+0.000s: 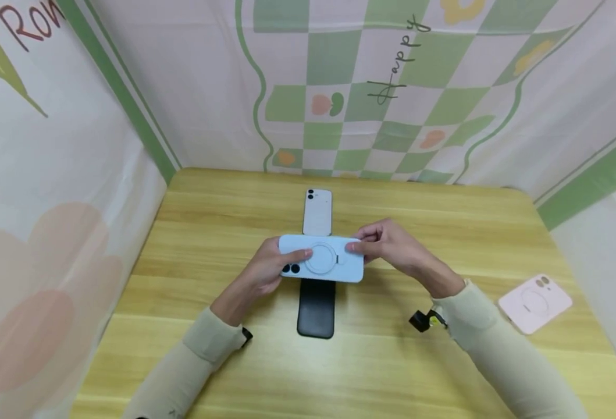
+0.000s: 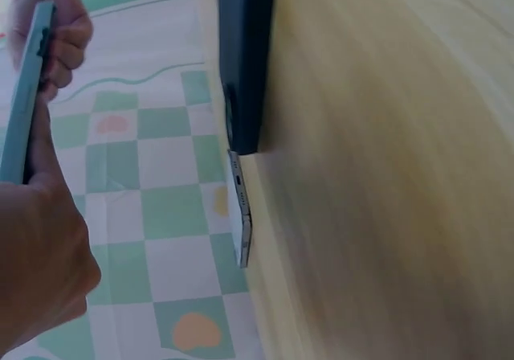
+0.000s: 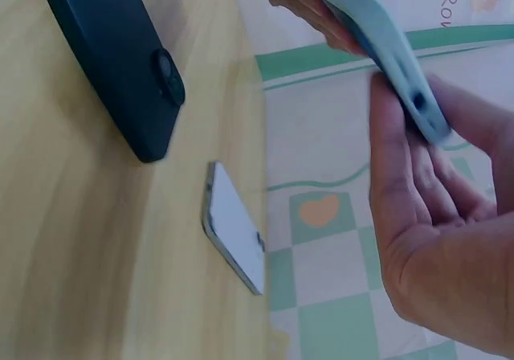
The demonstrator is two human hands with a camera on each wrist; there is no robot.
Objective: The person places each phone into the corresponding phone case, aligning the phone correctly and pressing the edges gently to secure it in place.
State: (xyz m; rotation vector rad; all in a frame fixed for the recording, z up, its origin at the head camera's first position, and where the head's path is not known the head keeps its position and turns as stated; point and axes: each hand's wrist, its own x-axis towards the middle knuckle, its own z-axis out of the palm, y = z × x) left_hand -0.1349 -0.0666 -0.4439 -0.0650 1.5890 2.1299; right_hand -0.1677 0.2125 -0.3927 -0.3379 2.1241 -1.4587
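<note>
A light blue phone case [image 1: 322, 266] with a ring on its back is held level between both hands, above the table. My left hand [image 1: 268, 265] grips its left end, thumb across the back near the ring and the two dark camera circles. My right hand [image 1: 391, 247] pinches the right end, thumb on top and fingers curled beneath. I cannot tell whether a phone is inside. In the right wrist view, a dark opening shows in the case's end edge [image 3: 401, 71]. Below the case lies a black phone-shaped slab [image 1: 316, 314], its far part hidden from the head view.
A white phone [image 1: 317, 212] lies back up behind the black slab, its two lenses at the far end. At the right, a pink phone case [image 1: 535, 304] with a ring rests on the wooden table [image 1: 208, 215]. Patterned cloth [image 1: 208, 87] hangs around the table's back and sides.
</note>
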